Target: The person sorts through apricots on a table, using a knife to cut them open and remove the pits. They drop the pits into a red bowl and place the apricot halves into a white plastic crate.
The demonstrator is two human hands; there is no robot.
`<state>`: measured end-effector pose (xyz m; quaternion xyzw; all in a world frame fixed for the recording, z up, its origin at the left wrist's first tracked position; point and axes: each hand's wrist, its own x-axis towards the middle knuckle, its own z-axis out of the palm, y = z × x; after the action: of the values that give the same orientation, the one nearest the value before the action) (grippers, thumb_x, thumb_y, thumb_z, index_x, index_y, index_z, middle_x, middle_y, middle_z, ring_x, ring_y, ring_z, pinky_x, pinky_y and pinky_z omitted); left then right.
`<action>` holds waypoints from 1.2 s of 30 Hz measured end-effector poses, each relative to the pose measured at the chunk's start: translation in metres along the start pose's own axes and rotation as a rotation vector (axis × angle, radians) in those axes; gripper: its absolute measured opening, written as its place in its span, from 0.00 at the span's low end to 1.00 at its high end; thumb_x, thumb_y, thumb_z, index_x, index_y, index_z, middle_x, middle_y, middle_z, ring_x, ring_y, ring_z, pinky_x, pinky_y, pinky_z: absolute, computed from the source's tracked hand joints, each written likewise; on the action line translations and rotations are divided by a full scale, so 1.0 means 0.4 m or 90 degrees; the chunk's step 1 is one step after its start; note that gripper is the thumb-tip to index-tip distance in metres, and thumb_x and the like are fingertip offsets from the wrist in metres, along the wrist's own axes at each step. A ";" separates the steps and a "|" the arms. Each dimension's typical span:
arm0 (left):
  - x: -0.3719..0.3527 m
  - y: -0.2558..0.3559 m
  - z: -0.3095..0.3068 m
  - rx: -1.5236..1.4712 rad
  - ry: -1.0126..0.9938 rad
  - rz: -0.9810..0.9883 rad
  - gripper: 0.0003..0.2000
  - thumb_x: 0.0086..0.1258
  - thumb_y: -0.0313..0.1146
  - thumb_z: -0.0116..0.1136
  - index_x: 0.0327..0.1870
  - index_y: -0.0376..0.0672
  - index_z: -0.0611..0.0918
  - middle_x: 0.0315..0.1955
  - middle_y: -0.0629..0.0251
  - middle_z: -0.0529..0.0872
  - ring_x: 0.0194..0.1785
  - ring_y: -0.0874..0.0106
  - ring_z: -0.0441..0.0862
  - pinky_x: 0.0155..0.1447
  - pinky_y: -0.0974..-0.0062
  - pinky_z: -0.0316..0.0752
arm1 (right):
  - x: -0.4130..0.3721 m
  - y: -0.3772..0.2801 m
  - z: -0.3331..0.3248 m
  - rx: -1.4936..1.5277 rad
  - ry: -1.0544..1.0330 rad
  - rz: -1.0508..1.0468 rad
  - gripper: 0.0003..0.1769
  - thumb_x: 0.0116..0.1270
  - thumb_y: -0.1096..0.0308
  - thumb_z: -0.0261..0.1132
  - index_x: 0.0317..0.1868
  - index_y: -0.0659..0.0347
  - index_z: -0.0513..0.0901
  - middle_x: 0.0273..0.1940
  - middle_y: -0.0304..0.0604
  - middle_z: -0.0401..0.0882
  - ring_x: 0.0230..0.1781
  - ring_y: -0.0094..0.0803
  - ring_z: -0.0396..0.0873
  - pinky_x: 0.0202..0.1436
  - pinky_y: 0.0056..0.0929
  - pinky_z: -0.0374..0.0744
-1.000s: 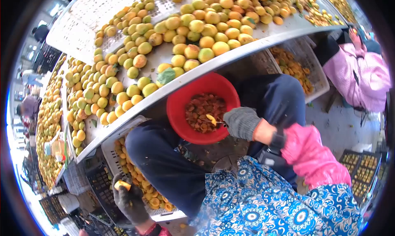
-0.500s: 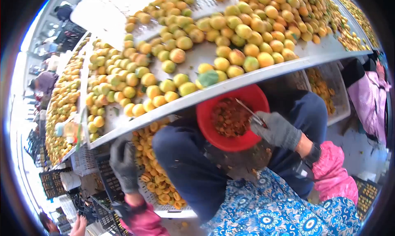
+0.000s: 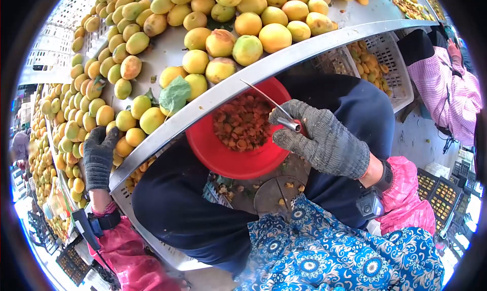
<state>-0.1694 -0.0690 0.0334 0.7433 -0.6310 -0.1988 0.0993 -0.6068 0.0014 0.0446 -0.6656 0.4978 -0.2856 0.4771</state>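
My right hand (image 3: 324,139), in a grey knitted glove, is closed around a thin pointed metal tool (image 3: 266,98) with a tube-like metal end. The tool points up and left above a red bowl (image 3: 213,156) between my knees, which holds many brown apricot pits (image 3: 241,126). My left hand (image 3: 99,156), also gloved in grey, is over the table edge beside the yellow-green apricots (image 3: 134,137). Its thumb is apart from its fingers, and I see nothing held. Among the apricots near the rim lies a green leaf (image 3: 174,94).
The raised metal table rim (image 3: 253,78) runs between my lap and the piled fruit. Below it on the right is a white crate (image 3: 401,73) with halved apricots. A person in a pink checked garment (image 3: 446,88) is at the right, near black trays (image 3: 439,197).
My left hand has gone from beside the crate of halved apricots, below the table, up to the fruit on it. My right hand still holds the tool over the bowl. The view has shifted.
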 end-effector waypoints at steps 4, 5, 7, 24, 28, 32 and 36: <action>0.004 0.005 -0.003 -0.023 -0.034 0.006 0.15 0.65 0.34 0.62 0.45 0.32 0.81 0.36 0.58 0.86 0.40 0.74 0.81 0.47 0.76 0.74 | -0.002 -0.007 -0.017 -0.067 -0.025 0.099 0.16 0.68 0.63 0.63 0.50 0.65 0.76 0.35 0.44 0.81 0.37 0.26 0.79 0.43 0.26 0.77; 0.002 0.002 0.000 -0.022 -0.033 0.008 0.15 0.65 0.34 0.62 0.45 0.32 0.81 0.36 0.58 0.86 0.40 0.74 0.81 0.47 0.76 0.74 | -0.006 -0.001 -0.013 -0.066 0.012 0.072 0.15 0.69 0.62 0.61 0.50 0.64 0.76 0.32 0.41 0.80 0.35 0.26 0.79 0.40 0.25 0.76; 0.000 0.000 0.000 -0.049 0.010 0.001 0.15 0.64 0.33 0.62 0.47 0.33 0.81 0.37 0.59 0.86 0.41 0.76 0.81 0.48 0.77 0.74 | -0.015 0.010 -0.007 -0.003 0.022 0.060 0.15 0.71 0.61 0.59 0.50 0.63 0.77 0.31 0.39 0.79 0.31 0.23 0.78 0.35 0.22 0.75; -0.474 0.531 0.235 -1.244 0.024 -0.087 0.26 0.67 0.40 0.60 0.61 0.33 0.70 0.49 0.54 0.80 0.51 0.62 0.79 0.59 0.64 0.73 | -0.149 -0.141 0.150 0.286 0.003 0.020 0.17 0.72 0.67 0.57 0.55 0.68 0.75 0.38 0.55 0.82 0.40 0.40 0.83 0.43 0.32 0.78; -0.505 0.560 0.264 -1.277 -0.050 -0.087 0.27 0.69 0.43 0.57 0.61 0.31 0.70 0.51 0.54 0.80 0.51 0.64 0.79 0.59 0.66 0.74 | -0.178 -0.120 0.146 0.233 0.017 0.013 0.24 0.71 0.65 0.58 0.63 0.68 0.69 0.44 0.63 0.80 0.45 0.52 0.82 0.46 0.37 0.78; -0.527 0.578 0.273 -1.312 -0.052 -0.126 0.27 0.72 0.47 0.52 0.59 0.30 0.71 0.50 0.53 0.80 0.51 0.63 0.79 0.59 0.65 0.73 | -0.192 -0.093 0.152 0.196 0.057 -0.059 0.25 0.71 0.63 0.57 0.65 0.66 0.68 0.42 0.63 0.80 0.43 0.54 0.81 0.44 0.38 0.79; -0.533 0.584 0.281 -1.363 -0.037 -0.159 0.28 0.72 0.49 0.52 0.59 0.31 0.71 0.48 0.53 0.81 0.50 0.64 0.80 0.58 0.67 0.74 | -0.198 -0.081 0.147 0.152 0.026 -0.056 0.27 0.71 0.63 0.57 0.67 0.64 0.65 0.41 0.62 0.80 0.41 0.56 0.81 0.43 0.39 0.79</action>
<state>-0.4531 0.1080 0.0613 0.3241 -0.0507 -0.6741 0.6618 -0.5709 0.0976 0.0593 -0.6195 0.4403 -0.3772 0.5293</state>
